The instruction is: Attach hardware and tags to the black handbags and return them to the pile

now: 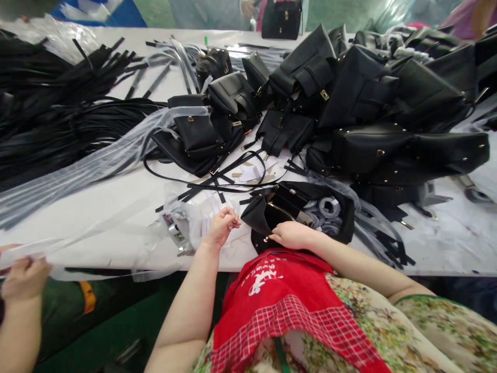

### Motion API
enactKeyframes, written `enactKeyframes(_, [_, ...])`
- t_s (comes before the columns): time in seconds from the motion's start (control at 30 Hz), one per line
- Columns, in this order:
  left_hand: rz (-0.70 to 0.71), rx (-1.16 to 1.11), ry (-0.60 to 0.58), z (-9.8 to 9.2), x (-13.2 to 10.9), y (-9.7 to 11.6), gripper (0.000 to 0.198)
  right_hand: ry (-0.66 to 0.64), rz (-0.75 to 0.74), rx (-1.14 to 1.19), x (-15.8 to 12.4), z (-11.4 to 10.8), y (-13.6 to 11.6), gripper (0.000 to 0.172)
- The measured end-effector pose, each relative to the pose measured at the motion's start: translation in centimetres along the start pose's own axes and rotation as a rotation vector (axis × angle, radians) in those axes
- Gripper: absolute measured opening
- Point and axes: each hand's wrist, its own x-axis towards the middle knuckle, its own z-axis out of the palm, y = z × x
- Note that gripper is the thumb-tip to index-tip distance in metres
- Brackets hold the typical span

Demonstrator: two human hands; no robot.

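My left hand [222, 227] is raised just left of an open black handbag [258, 215]. Its fingers are pinched together, and whatever is between them is too small to make out. My right hand [293, 235] is closed on the near edge of that handbag, beside its gold-toned zipper [280, 210]. Coiled straps in clear plastic [330, 208] lie against black material to the right of the zipper. White paper slips in a clear plastic bag [207, 220] rest on the table behind my left hand.
Black handbags [361, 93] are heaped across the middle and right of the white table [128, 207]. Long black straps [70, 124] cover the left side. A tape dispenser [177, 232] stands at front left. A co-worker's hand [27, 277] holds plastic-wrapped strips at far left.
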Motion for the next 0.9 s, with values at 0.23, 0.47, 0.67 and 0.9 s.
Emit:
enactKeyframes(0.23, [-0.055,0.129,-0.06,1.2,-0.2,-0.6,0.004,-0.087,0.056,-0.294,-4.0,0.3,5.7,0.043])
enactKeyframes(0.47, [-0.081,0.12,-0.076,1.2,-1.1,-1.5,0.031,0.0,-0.09,-0.367,-3.5,2.0,7.2,0.021])
enactKeyframes(0.67, [-0.042,0.216,0.042,0.6,-1.8,-1.8,0.046,0.115,-0.018,-0.363,-5.2,-3.0,2.8,0.033])
enactKeyframes(0.9, [0.073,0.413,0.254,-0.8,-2.1,-2.0,0.049,0.028,0.245,0.199,2.6,-4.9,-2.6,0.046])
